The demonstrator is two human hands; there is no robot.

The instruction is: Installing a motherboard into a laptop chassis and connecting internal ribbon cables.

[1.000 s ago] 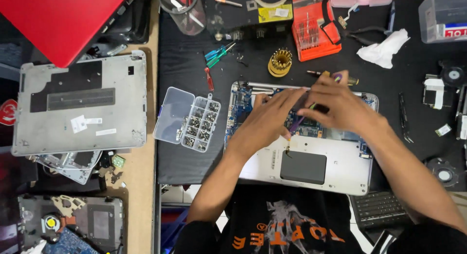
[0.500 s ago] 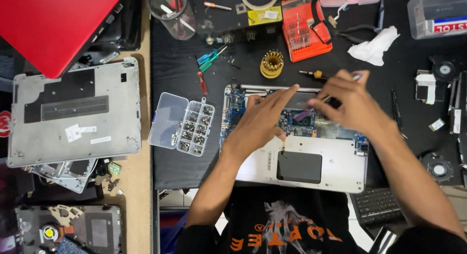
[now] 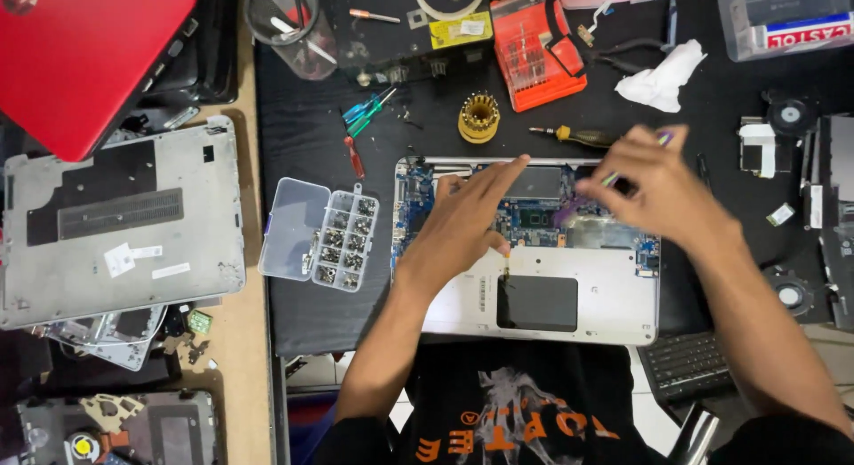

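Your left hand [image 3: 463, 225] lies flat and released, fingers stretched, on the opened laptop base [image 3: 534, 251] at the table's near edge. Your right hand [image 3: 654, 185] is pinched on a thin purple-tipped tool [image 3: 623, 167] above the exposed circuit board [image 3: 534, 220]. A clear screw box [image 3: 320, 234] sits just left, a yellow-handled screwdriver [image 3: 578, 136] just beyond.

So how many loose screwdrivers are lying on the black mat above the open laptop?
3: a teal-handled screwdriver and a red-handled screwdriver left of the yellow bit holder, and a yellow-handled screwdriver to its right. Clutter may hide more.
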